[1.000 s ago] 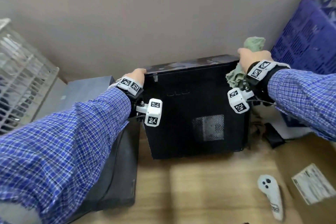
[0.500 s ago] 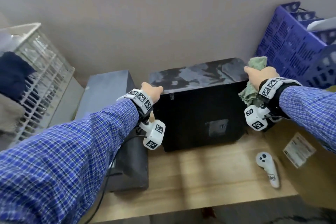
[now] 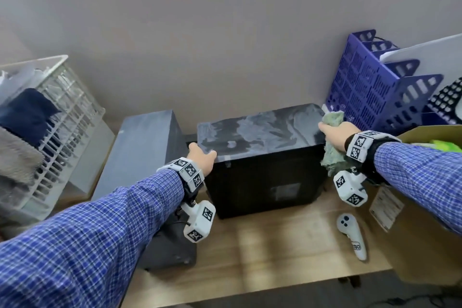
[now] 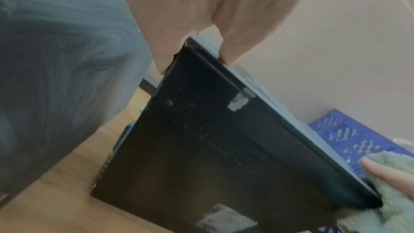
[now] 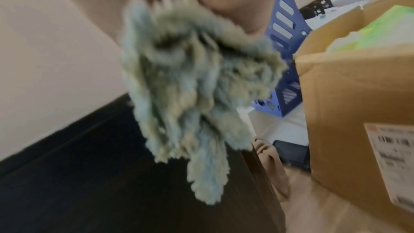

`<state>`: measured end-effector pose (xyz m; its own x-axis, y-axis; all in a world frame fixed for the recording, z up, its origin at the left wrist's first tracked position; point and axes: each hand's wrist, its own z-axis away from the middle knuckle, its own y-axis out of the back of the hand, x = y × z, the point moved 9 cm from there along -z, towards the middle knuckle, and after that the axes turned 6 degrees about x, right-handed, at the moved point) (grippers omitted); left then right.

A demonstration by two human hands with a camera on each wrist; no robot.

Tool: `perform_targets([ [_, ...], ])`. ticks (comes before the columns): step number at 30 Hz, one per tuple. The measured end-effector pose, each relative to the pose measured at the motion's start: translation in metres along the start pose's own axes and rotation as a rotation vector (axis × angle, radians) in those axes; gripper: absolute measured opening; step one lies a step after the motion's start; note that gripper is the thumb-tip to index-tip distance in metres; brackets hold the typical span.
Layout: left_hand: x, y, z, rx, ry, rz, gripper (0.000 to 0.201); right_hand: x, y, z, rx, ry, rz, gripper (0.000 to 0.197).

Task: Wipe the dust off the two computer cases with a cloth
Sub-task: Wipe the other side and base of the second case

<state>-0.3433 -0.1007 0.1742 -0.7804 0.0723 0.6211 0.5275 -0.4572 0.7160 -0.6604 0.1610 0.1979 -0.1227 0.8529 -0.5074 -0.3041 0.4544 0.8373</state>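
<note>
Black computer case (image 3: 262,177): upright on the wooden table (image 3: 275,252) against the wall, top streaked with dust. Left hand (image 3: 201,157): clamped on its top left corner, thumb above. Right hand (image 3: 336,135): gripping a green cloth (image 3: 331,157) at the top right edge. Grey computer case (image 3: 140,147): just left, dusty.

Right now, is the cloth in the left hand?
No, the right hand grips the cloth at the black case's right edge, while the left hand holds its left corner.
</note>
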Motion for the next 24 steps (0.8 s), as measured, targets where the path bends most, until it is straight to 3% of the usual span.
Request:
perform_targets([
  [5,0.025,0.024,-0.002,0.032,-0.039,-0.164,0.085,-0.024,0.045,-0.022,0.159,0.041,0.112,0.083],
  [8,0.042,0.029,-0.003,-0.012,-0.070,-0.247,0.066,-0.031,0.057,-0.029,0.182,0.047,0.039,0.078],
  [11,0.042,0.029,-0.011,-0.070,-0.067,-0.396,0.064,-0.030,0.039,-0.019,0.175,0.055,-0.005,0.081],
  [14,0.043,0.031,-0.012,-0.085,-0.066,-0.437,0.041,-0.046,0.013,-0.005,0.182,0.200,0.168,0.058],
  [17,0.055,0.036,0.001,-0.113,-0.079,-0.434,0.020,-0.063,0.004,0.002,0.086,0.329,0.342,0.042],
  [20,0.060,0.040,-0.001,-0.113,-0.084,-0.458,0.016,-0.089,-0.014,0.023,-0.046,0.482,0.373,0.035],
  [24,0.066,0.042,-0.001,-0.122,-0.078,-0.475,0.016,-0.138,-0.073,0.076,-0.156,0.615,0.405,0.021],
])
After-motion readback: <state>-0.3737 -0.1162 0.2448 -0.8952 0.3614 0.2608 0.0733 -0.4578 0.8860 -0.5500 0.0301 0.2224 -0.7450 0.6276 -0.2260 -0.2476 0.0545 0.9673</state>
